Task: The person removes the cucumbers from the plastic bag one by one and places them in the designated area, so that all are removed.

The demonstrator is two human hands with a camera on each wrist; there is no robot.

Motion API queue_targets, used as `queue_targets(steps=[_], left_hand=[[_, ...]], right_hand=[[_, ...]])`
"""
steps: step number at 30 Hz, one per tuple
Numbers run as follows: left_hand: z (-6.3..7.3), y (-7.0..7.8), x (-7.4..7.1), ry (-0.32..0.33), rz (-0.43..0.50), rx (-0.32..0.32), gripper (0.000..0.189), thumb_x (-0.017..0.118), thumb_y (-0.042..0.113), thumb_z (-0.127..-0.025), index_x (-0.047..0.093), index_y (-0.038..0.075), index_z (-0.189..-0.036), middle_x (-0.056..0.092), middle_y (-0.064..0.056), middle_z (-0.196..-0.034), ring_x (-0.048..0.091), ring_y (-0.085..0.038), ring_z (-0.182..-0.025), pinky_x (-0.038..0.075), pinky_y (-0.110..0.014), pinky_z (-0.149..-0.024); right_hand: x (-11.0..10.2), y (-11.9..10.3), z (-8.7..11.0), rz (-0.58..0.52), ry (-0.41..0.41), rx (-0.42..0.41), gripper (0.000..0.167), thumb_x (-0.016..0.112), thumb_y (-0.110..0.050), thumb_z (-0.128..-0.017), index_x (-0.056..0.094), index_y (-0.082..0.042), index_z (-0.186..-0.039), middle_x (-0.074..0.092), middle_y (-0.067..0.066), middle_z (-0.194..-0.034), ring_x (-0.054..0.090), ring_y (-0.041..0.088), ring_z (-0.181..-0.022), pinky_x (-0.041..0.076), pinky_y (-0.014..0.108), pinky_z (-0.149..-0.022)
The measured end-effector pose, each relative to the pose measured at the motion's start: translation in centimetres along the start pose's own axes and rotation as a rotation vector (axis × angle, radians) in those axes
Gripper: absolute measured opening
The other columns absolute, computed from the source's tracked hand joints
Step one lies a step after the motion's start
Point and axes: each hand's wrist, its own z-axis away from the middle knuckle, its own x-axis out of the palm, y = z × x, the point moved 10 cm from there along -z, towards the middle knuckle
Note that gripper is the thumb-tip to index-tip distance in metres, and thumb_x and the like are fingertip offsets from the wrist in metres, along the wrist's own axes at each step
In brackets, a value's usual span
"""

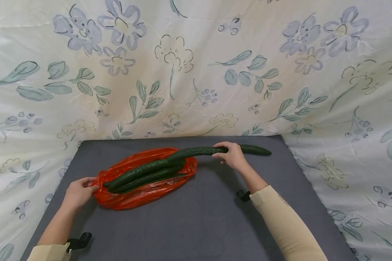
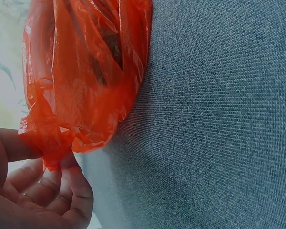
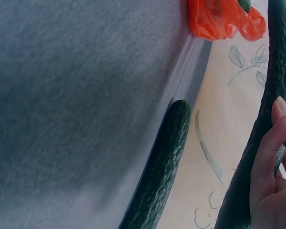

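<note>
An orange-red plastic bag [image 1: 134,201] lies on the grey table, its left end gathered. In the left wrist view, my left hand [image 2: 43,191] pinches that gathered end of the bag [image 2: 93,95] between thumb and fingers. Several dark green cucumbers [image 1: 143,175] lie lengthwise in the bag, visible from above. My right hand [image 1: 230,155] grips a long cucumber [image 1: 199,151] near its middle, raised off the table; its left end overlaps those in the bag. Another cucumber [image 3: 162,167] lies on the table near the back edge, apart from the held cucumber [image 3: 276,81] in the right wrist view.
The grey cloth-covered table [image 1: 196,224] stretches in front of the bag and between my arms. A floral curtain [image 1: 196,72] hangs behind the table's back edge and along both sides. Black straps [image 1: 80,241] with small mounts sit at both wrists.
</note>
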Motion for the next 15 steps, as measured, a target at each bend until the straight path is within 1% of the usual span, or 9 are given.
queue_targets(steps=[4, 7, 13, 15], left_hand=[[-0.1, -0.2, 0.0, -0.002, 0.018, -0.004, 0.049, 0.059, 0.019, -0.099, 0.051, -0.009, -0.138, 0.060, -0.030, -0.119, 0.059, -0.033, -0.096, 0.050, -0.030, -0.066], [0.0, -0.3, 0.0, 0.001, 0.019, -0.010, 0.049, 0.059, 0.019, -0.099, 0.052, -0.010, -0.138, 0.061, -0.029, -0.118, 0.059, -0.032, -0.095, 0.050, -0.030, -0.066], [0.5, -0.4, 0.1, 0.013, 0.023, -0.013, 0.048, 0.060, 0.018, -0.099, 0.052, -0.010, -0.137, 0.061, -0.029, -0.118, 0.058, -0.032, -0.095, 0.049, -0.031, -0.066], [0.7, -0.5, 0.1, 0.017, 0.025, -0.012, 0.048, 0.060, 0.017, -0.099, 0.052, -0.010, -0.137, 0.061, -0.029, -0.118, 0.059, -0.031, -0.094, 0.049, -0.031, -0.066]], right_hand=[[-0.5, 0.4, 0.0, 0.025, 0.003, 0.010, 0.042, 0.080, -0.025, -0.086, 0.069, -0.022, -0.127, 0.051, 0.012, -0.150, 0.072, 0.041, -0.078, 0.056, 0.053, -0.073], [-0.9, 0.9, 0.0, 0.040, 0.005, 0.014, 0.041, 0.080, -0.026, -0.087, 0.069, -0.024, -0.126, 0.051, 0.012, -0.149, 0.072, 0.040, -0.078, 0.056, 0.051, -0.071], [-1.8, 2.1, 0.2, 0.016, 0.002, 0.020, 0.041, 0.080, -0.026, -0.086, 0.069, -0.023, -0.126, 0.049, 0.012, -0.151, 0.072, 0.041, -0.079, 0.054, 0.058, -0.078], [-2.2, 2.4, 0.2, 0.010, 0.001, 0.022, 0.042, 0.080, -0.026, -0.086, 0.069, -0.022, -0.127, 0.049, 0.012, -0.151, 0.072, 0.041, -0.079, 0.054, 0.059, -0.079]])
